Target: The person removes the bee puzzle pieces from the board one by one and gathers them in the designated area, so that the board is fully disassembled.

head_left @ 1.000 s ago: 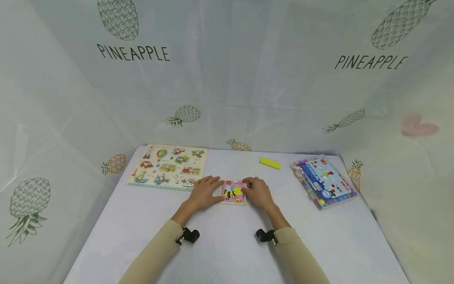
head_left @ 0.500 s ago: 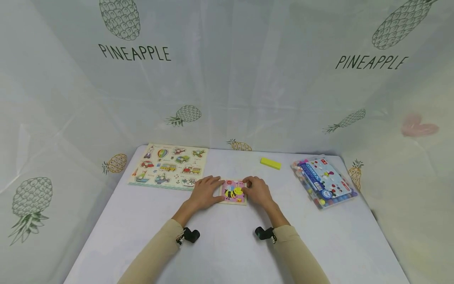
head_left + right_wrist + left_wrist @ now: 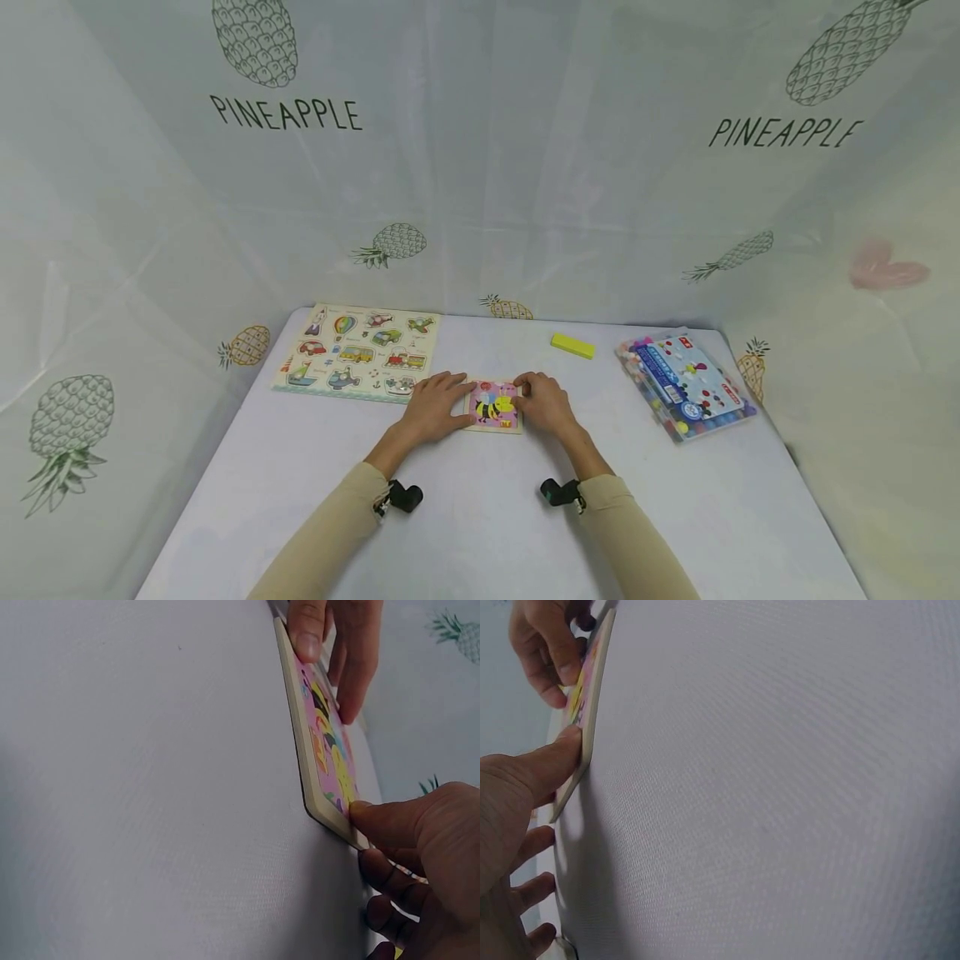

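Note:
A small square bee puzzle (image 3: 492, 407), pink with a yellow and black bee and a pale wooden rim, lies flat on the white table between both hands. My left hand (image 3: 433, 408) holds its left side, the thumb at the near corner and the index finger at the far corner. In the left wrist view, that thumb (image 3: 561, 754) presses on the rim while other fingers spread toward the table. My right hand (image 3: 547, 406) pinches the right side. In the right wrist view, the right thumb (image 3: 386, 820) is on top, with curled fingers beside the edge.
A larger puzzle board (image 3: 360, 352) with vehicle pictures lies at the back left, close to the left hand. Behind the right hand is a yellow block (image 3: 572, 346). At the right sits a clear case of colourful beads (image 3: 684, 385). Pineapple-print cloth (image 3: 480, 167) hangs around the table.

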A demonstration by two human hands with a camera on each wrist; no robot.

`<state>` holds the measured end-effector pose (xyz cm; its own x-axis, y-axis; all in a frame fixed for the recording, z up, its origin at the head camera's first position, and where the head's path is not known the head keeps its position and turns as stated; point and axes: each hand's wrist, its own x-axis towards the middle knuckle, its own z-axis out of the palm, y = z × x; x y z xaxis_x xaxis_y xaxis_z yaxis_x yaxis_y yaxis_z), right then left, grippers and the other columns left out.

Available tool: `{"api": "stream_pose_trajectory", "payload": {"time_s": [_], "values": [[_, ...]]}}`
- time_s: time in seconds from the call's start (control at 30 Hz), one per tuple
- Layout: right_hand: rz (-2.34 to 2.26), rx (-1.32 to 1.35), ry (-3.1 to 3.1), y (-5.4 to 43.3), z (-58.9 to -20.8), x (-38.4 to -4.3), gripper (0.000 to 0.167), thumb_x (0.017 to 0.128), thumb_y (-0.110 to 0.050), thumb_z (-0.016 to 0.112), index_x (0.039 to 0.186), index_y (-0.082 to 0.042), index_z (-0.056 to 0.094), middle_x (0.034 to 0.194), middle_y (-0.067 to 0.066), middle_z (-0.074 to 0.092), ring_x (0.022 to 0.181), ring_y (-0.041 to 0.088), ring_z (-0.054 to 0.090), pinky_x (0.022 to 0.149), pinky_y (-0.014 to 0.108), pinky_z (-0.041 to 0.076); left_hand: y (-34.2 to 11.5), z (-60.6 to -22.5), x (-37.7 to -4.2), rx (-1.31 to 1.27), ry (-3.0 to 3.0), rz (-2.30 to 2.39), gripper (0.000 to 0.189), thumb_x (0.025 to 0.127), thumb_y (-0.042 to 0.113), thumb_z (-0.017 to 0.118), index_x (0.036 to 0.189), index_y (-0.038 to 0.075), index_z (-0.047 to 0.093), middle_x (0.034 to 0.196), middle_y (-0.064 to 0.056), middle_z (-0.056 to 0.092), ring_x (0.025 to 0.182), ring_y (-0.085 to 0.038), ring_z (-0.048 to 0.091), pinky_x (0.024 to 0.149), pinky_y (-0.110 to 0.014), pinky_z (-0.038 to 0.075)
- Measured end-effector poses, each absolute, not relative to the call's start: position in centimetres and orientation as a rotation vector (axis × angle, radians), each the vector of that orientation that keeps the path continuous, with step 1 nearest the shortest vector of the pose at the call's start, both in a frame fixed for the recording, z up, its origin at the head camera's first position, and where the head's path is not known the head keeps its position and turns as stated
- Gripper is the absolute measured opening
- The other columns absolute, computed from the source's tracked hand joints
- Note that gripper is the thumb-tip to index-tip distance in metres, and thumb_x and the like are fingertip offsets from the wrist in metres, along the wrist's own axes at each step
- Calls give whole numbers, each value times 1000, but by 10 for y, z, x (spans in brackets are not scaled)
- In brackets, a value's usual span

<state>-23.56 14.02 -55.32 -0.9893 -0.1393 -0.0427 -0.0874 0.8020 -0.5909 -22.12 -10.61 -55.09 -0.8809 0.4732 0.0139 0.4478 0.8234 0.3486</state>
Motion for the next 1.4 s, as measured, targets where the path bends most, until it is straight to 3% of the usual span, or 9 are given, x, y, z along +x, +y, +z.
{"api": "stream_pose_trajectory", "payload": {"time_s": [0.37, 0.67, 0.83, 1.07, 1.23, 1.4], "values": [[-925, -201, 2915, 141, -554, -234, 29, 91, -20, 76, 116, -9, 68, 91, 2, 56, 85, 21, 49, 75, 40, 40, -103, -548, -220, 834, 2924, 512, 59, 94, 42, 69, 146, 17, 55, 156, -10, 42, 144, -38, 35, 110, -66, 28], [-901, -221, 2922, 140, -556, -234, 29, 91, -21, 75, 117, -9, 68, 91, 2, 56, 85, 20, 50, 75, 43, 41, -95, -550, -220, 1062, 2835, 417, 46, 101, 22, 60, 147, 21, 54, 157, -5, 42, 146, -38, 33, 108, -66, 31], [-900, -205, 2920, 140, -554, -234, 29, 92, -22, 74, 117, -10, 68, 92, 1, 57, 86, 21, 51, 78, 44, 42, -92, -548, -218, 1104, 2859, 308, 46, 102, 22, 57, 148, 23, 53, 157, -2, 42, 146, -35, 35, 108, -64, 34], [-900, -214, 2929, 141, -554, -233, 28, 92, -22, 74, 116, -11, 68, 92, 1, 57, 87, 21, 51, 79, 46, 42, -87, -546, -216, 1115, 2848, 325, 48, 101, 15, 57, 148, 16, 51, 156, -2, 44, 146, -32, 35, 109, -65, 32], [-873, -216, 2937, 140, -554, -231, 19, 93, -21, 72, 111, -13, 70, 95, 1, 58, 91, 21, 52, 83, 51, 43, -86, -545, -216, 1107, 2856, 299, 48, 102, 16, 57, 149, 17, 51, 156, -1, 44, 146, -31, 36, 109, -64, 32], [-892, -207, 2924, 139, -553, -231, 28, 93, -21, 71, 119, -11, 67, 97, 3, 58, 91, 22, 52, 84, 53, 41, -85, -544, -217, 1109, 2854, 267, 47, 102, 16, 55, 149, 20, 51, 157, -2, 43, 147, -31, 35, 109, -65, 32]]}}
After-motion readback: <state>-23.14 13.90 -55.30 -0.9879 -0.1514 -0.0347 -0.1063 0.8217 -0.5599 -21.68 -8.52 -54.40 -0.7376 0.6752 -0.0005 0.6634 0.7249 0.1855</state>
